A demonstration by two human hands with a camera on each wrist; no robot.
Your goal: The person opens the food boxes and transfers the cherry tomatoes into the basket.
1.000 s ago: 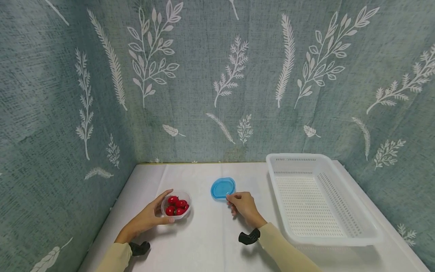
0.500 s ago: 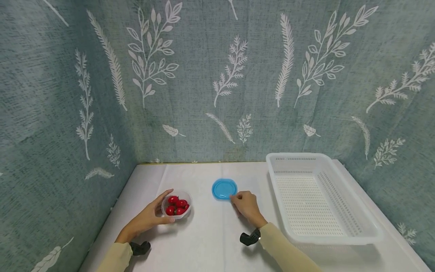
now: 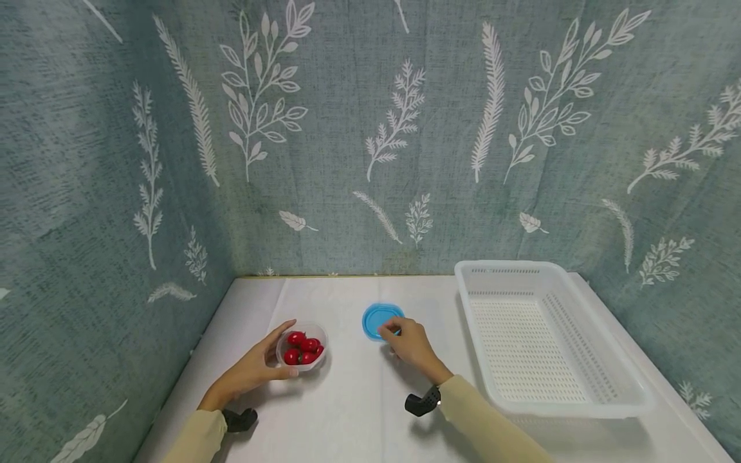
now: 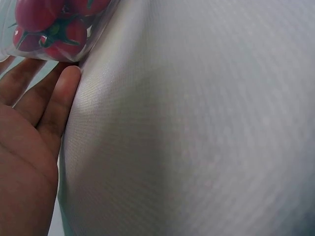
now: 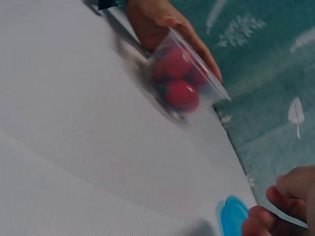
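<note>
On the left of the table, my left hand point(image 3: 249, 373) holds a clear plastic container point(image 3: 302, 368) of cherry tomatoes point(image 3: 292, 355) around its side. The container is uncovered and stands upright. In the left wrist view, fingers point(image 4: 60, 96) reach the container's wall point(image 4: 84, 55). A blue lid point(image 3: 375, 319) lies flat near the table's middle. My right hand point(image 3: 410, 344) hovers by the lid's right front edge and hides part of it. Its fingers are loosely bent, with nothing seen between them; in the right wrist view they appear apart from the lid point(image 5: 233, 216).
A large white perforated basket point(image 3: 489, 379) stands on the right of the white-covered table point(image 3: 347, 411). Green leaf-patterned cloth point(image 3: 341, 128) hangs behind and along both sides.
My right hand has let go of the lid, which now lies flat, and has moved slightly left over its edge. The left hand and container have stayed in place.
</note>
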